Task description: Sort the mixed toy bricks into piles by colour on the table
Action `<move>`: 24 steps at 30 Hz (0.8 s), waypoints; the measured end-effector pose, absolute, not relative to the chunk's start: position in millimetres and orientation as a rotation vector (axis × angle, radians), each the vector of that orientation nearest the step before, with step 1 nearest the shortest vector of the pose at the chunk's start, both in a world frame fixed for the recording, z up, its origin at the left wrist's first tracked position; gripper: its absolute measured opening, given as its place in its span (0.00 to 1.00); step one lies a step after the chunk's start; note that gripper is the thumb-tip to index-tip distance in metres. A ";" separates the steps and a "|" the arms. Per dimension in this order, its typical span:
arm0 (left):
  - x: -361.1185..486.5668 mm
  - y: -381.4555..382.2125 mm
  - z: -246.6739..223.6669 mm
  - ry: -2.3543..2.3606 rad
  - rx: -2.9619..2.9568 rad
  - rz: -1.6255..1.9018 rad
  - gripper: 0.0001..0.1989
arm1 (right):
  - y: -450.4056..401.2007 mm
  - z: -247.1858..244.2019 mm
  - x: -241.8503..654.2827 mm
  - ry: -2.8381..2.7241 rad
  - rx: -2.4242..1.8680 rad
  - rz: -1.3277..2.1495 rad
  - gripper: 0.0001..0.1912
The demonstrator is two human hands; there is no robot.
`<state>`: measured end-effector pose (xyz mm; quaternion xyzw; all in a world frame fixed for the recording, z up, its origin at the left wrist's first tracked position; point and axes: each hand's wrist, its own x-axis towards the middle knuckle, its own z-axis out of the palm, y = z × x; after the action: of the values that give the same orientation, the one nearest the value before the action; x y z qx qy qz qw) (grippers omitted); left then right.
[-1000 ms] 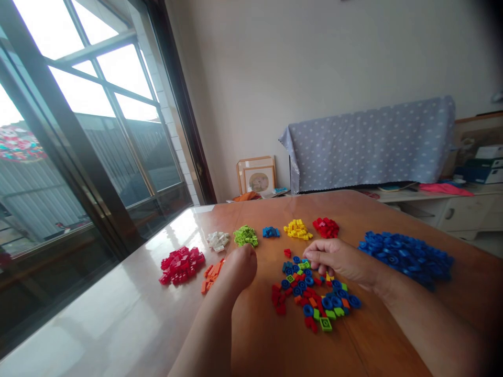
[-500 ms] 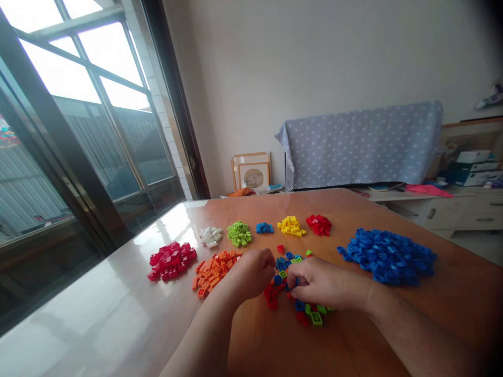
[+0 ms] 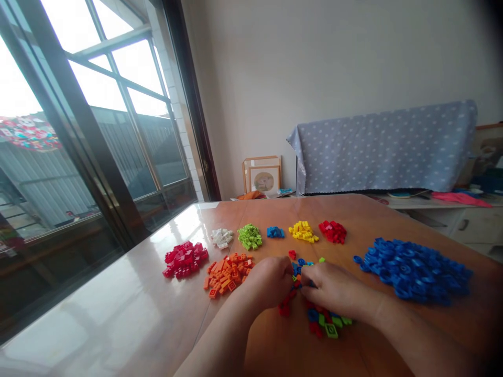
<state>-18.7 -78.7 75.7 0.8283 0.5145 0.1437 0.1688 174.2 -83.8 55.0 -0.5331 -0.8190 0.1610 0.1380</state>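
A mixed pile of small red, blue and green bricks [image 3: 331, 330] lies on the wooden table [image 3: 291, 348] near its front. At the pile's left side is my left hand [image 3: 271, 280], its fingers curled and their tips hidden. My right hand [image 3: 328, 285] reaches over the pile from the right with fingers bent together; what they hold, if anything, is hidden. Orange bricks [image 3: 229, 273] lie just left of my left hand. A big heap of blue pieces [image 3: 416, 269] is to the right of my right hand.
Farther back are crimson bricks [image 3: 184, 259], white bricks [image 3: 222, 237], lime bricks [image 3: 249, 237], a small blue group [image 3: 275, 232], yellow bricks [image 3: 303, 231] and red bricks [image 3: 332, 231]. A dotted cloth [image 3: 385, 149] hangs behind the table, beside framed pictures [image 3: 264, 180].
The view has turned to the left, so everything sits farther right in the picture. My two hands are a little closer together over the mixed pile.
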 end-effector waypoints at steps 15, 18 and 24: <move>-9.6 -78.1 72.1 1.185 2.182 0.781 0.08 | -77.9 57.1 171.9 -1.590 -1.265 1.383 0.17; -21.3 -69.5 68.6 1.239 2.243 0.784 0.07 | -75.3 54.9 174.3 -1.627 -1.306 1.347 0.17; -73.3 -49.0 78.4 1.875 2.285 0.620 0.08 | -69.1 55.1 184.5 -1.592 -1.304 1.273 0.18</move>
<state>-73.3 -49.0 78.4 0.7552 0.6197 0.2049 0.0606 184.5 -69.1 55.1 -0.5042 -0.6154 0.4923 0.3530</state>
